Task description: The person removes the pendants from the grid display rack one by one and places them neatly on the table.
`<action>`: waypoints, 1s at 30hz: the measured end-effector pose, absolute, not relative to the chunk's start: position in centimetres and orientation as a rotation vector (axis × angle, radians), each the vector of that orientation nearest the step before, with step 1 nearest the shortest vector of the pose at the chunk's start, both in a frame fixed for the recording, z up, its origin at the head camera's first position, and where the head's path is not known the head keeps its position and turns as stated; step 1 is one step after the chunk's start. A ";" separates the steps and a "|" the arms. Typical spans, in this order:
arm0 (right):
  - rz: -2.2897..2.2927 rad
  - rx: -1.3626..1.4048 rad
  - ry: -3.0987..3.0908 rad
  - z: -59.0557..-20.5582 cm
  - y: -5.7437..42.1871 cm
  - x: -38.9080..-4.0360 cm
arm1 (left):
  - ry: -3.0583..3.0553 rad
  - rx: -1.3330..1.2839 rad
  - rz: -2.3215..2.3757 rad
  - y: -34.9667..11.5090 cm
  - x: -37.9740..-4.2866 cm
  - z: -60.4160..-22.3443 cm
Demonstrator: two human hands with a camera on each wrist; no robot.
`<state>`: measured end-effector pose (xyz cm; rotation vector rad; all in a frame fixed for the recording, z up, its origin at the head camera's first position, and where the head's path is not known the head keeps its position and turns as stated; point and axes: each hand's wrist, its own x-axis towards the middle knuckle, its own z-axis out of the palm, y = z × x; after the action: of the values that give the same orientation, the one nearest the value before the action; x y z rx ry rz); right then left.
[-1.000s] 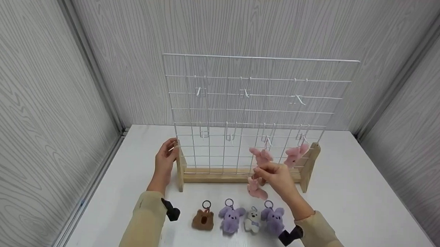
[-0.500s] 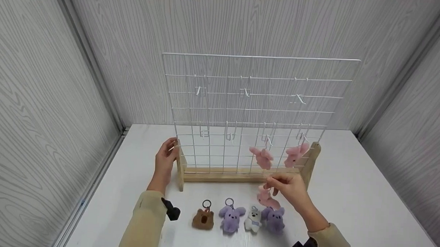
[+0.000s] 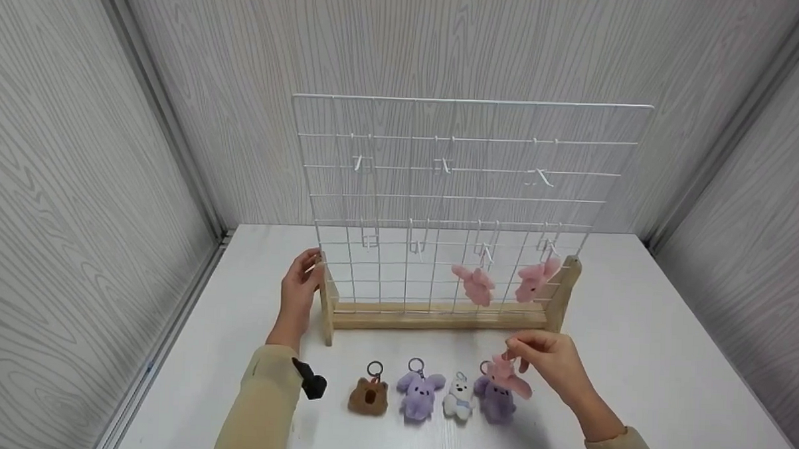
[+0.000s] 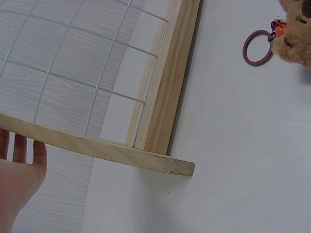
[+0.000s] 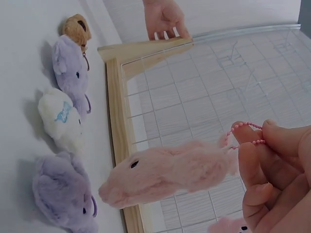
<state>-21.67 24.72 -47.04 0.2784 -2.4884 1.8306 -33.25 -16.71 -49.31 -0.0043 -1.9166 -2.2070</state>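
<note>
Pinching its chain (image 5: 248, 124), the right hand (image 3: 553, 361) dangles a pink plush (image 5: 167, 172) below, left hand (image 3: 300, 284) gripping a wooden post (image 4: 97, 147).

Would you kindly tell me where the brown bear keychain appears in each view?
Head: brown bear keychain, lower centre.
Left wrist: brown bear keychain, upper right corner, partly cut off.
Right wrist: brown bear keychain, upper left.
Landmark in all three: wooden stand.

The white table (image 3: 244, 292) holds a rack (image 3: 429, 323) mid-frame and, lower centre, four plush keychains (image 3: 419, 398) in a row.
</note>
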 end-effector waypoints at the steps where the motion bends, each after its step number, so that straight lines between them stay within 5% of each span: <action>1: 1.836 0.266 -2.485 -47.6 25.1 -21.7 | -1.914 0.000 -2.207 -16.7 -33.3 -49.3; 30: 1.819 0.006 -2.574 -49.2 29.5 -17.0 | -1.900 -0.008 -2.224 -16.7 -33.4 -49.3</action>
<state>-16.99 29.46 -49.20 0.0055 -2.5743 1.8191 -33.35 -16.73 -49.31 -0.0080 -1.9004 -2.2242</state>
